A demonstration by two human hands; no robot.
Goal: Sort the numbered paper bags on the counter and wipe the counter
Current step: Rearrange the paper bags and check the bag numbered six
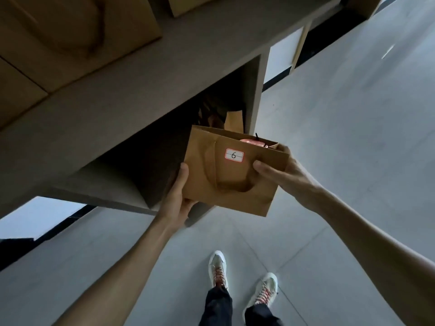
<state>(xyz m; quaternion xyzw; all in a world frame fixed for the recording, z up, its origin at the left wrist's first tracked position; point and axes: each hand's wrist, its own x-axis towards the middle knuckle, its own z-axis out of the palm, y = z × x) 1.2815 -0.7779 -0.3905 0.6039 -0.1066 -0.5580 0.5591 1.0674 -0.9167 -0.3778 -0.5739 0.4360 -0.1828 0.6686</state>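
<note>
- Brown paper bag with white label "6" (231, 175) held before dark opening under grey worktop (141, 78).
- Left hand (180, 198) grip clasping bag's lower left corner.
- Right hand (280, 170) grip pinching bag's upper right edge.

Grey tiled floor (329, 161); grey counter (141, 85), dim light.

One legible mark: a white sticker with red border (234, 155) on the front face of the brown paper bag (235, 182), handwritten "6" in black across a ruled line. No other readable text.
</note>
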